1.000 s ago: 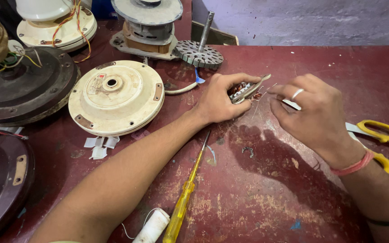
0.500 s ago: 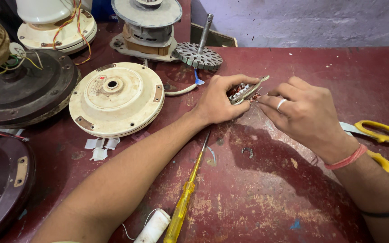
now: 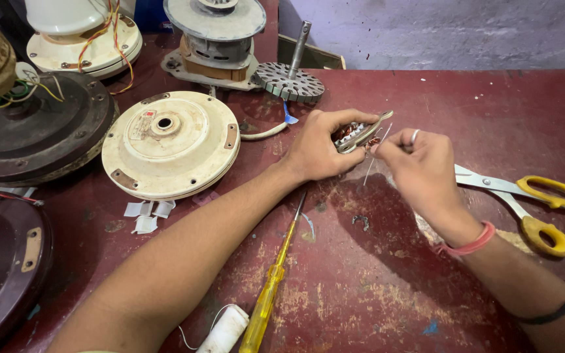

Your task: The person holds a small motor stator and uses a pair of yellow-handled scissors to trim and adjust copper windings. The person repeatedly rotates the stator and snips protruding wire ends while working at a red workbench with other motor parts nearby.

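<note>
My left hand (image 3: 318, 149) grips a small round motor stator (image 3: 359, 134) with copper windings, tilted on edge above the worn red table (image 3: 374, 287). My right hand (image 3: 420, 171), with a ring on one finger, is right beside it. Its fingertips pinch a thin pale strip (image 3: 375, 155) that hangs down from the stator. A yellow-handled screwdriver (image 3: 271, 287) lies under my left forearm. Scissors with yellow handles (image 3: 536, 204) lie on the table behind my right wrist.
A cream round fan motor housing (image 3: 170, 142) lies left of my left hand. Dark brown housings (image 3: 34, 131) and another at the left edge (image 3: 1, 261) lie further left. A bare motor with rotor disc (image 3: 289, 80) stands at the back. White thread spool (image 3: 225, 330) near the front.
My right hand has moved left to the stator and closed its fingers on the thin strip. My left hand has stayed in place with the stator.
</note>
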